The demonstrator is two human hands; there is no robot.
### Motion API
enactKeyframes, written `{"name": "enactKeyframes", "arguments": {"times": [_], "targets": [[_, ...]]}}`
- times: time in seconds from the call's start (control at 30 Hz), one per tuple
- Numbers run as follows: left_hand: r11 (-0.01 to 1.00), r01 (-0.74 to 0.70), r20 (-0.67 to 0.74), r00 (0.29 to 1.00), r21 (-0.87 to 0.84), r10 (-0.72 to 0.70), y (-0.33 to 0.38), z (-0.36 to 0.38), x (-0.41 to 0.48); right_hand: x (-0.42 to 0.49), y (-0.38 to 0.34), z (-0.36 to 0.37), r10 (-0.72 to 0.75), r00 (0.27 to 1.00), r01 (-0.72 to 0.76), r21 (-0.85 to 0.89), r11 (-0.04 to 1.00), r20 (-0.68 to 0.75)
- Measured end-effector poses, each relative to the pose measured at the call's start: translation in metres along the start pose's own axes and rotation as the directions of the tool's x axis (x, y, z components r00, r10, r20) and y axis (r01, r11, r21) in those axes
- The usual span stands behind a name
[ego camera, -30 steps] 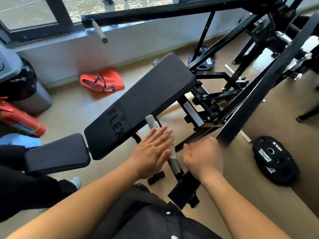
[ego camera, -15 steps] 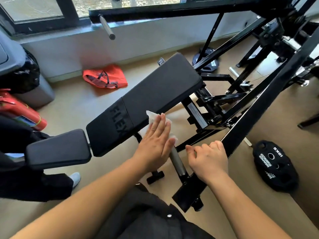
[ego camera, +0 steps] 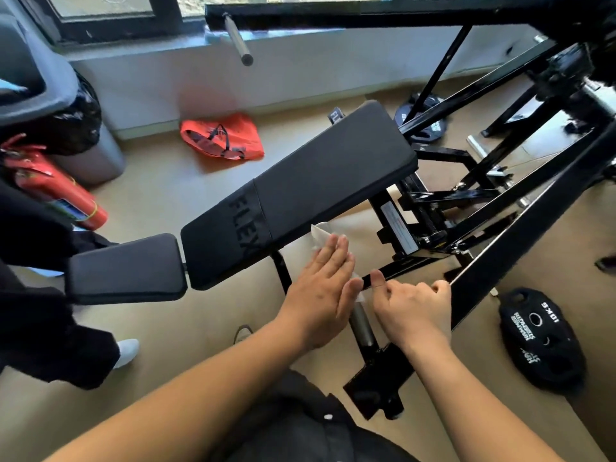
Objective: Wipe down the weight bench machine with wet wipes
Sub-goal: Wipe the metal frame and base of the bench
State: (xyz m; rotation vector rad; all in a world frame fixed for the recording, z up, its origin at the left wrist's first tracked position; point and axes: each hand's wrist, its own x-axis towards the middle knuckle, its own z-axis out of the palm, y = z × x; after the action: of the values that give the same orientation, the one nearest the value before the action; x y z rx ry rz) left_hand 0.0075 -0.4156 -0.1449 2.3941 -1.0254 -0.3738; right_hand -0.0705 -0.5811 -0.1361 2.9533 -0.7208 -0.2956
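The weight bench machine has a black padded backrest point(ego camera: 320, 185) marked FLEX and a black seat pad point(ego camera: 125, 268) to its left. A silver handle bar point(ego camera: 361, 325) juts from the black lever arm point(ego camera: 520, 261) in front of me. My left hand point(ego camera: 321, 291) lies flat, fingers together, pressing a white wet wipe point(ego camera: 318, 233) onto the handle's upper part; most of the wipe is hidden under the palm. My right hand point(ego camera: 411, 310) curls around the lever arm's edge just right of the handle.
A 10 kg plate point(ego camera: 540, 338) lies on the floor at right. An orange bag point(ego camera: 223, 136), a red fire extinguisher point(ego camera: 56, 186) and a grey bin point(ego camera: 50, 95) sit at left. Another person's dark-trousered leg point(ego camera: 50, 328) stands at the left edge. Frame bars point(ego camera: 466, 91) cross behind.
My left hand slid up the handle with the wipe, which now shows past the fingertips. My right hand loosened from a fist and shifted slightly along the lever arm.
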Motion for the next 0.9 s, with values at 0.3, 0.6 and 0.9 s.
{"name": "enactKeyframes", "arguments": {"times": [0.3, 0.6, 0.9], "targets": [[0.985, 0.042, -0.286, 0.954, -0.167, -0.089, 0.007, 0.010, -0.009, -0.001, 0.001, 0.001, 0.024, 1.000, -0.024, 0.009, 1.000, 0.006], [0.752, 0.366, -0.052, 0.882, -0.548, -0.468, 0.027, 0.000, 0.051, 0.000, 0.001, -0.002, 0.031, 1.000, -0.031, 0.028, 0.999, -0.002], [0.701, 0.323, 0.010, 0.912, -0.636, -0.411, 0.063, 0.027, 0.000, 0.001, 0.001, -0.003, 0.029, 1.000, -0.030, 0.032, 0.999, 0.010]]}}
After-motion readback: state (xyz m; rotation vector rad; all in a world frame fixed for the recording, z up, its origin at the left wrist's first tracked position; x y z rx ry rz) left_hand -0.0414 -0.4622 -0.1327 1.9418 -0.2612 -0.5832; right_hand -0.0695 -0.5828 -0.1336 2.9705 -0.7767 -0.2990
